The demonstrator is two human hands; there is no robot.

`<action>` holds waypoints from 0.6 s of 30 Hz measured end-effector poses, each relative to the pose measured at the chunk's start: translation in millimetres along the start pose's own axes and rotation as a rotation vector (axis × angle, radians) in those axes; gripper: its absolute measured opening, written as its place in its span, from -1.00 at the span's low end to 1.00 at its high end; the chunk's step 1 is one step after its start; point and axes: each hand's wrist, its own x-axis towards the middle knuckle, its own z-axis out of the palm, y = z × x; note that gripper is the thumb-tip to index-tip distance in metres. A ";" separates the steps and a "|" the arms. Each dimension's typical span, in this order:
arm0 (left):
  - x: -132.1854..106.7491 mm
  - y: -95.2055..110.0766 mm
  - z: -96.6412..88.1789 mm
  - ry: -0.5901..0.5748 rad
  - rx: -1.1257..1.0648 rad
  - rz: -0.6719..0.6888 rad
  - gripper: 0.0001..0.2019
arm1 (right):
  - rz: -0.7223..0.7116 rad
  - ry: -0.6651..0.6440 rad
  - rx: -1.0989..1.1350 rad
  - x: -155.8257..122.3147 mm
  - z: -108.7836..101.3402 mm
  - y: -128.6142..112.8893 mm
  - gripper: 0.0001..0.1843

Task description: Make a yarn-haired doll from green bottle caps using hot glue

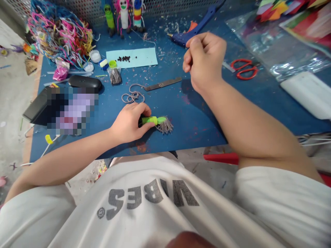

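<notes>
My left hand [130, 121] rests on the blue tabletop [186, 113], fingers closed on a small bright green tube [153, 120] with a tuft of grey yarn strands [165, 126] at its right end. My right hand [204, 58] is raised above the table with the fingers curled into a loose pinch; what they hold, if anything, is too small to see. A loose curl of grey yarn [132, 95] lies just beyond my left hand.
A blue glue gun [191, 32], red scissors [244, 69], a metal blade [162, 83], a light blue card with dark beads [131, 57], bottle caps [103, 63], a black case [84, 82], a tangle of coloured yarn [59, 32], three yarn figures [124, 15], plastic bags [279, 51].
</notes>
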 end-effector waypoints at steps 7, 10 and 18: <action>13.5 -21.3 -12.9 0.187 0.050 -0.095 -0.88 | 0.011 -0.135 -0.073 -1.9 -3.5 -4.2 -0.30; 22.3 -46.7 -18.6 0.347 0.120 -0.187 -0.93 | -0.020 -0.207 -0.091 -2.8 -3.5 -4.0 -0.26; 47.7 -77.4 -15.0 0.288 0.278 -0.369 -0.77 | -0.035 -0.383 -0.226 -9.4 0.5 7.4 -0.14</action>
